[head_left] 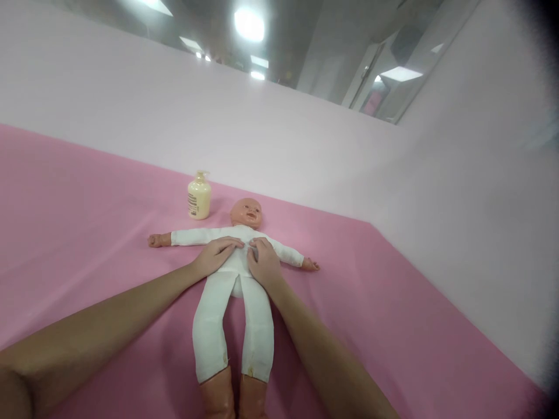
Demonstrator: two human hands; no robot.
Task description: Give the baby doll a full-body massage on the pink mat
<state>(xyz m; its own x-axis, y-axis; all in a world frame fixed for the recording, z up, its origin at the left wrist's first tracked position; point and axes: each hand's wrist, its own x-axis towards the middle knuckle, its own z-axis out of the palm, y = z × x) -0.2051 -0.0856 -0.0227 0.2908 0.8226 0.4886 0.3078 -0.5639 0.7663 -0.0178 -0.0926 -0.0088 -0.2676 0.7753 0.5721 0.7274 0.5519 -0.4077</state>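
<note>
A doll (233,291) in a white suit (227,326) is laid on its back, arms spread, on the pink cloth (393,302). Its chest is pressed by the left hand (215,255) and the right hand (264,263), fingers flat and close together, gripping nothing. Beyond, just left of the doll's head, a cream pump bottle (200,196) is stood before the pale wall (305,145).

Bright ceiling lights (249,24) glare overhead; soft focus; dark warped right edge.
</note>
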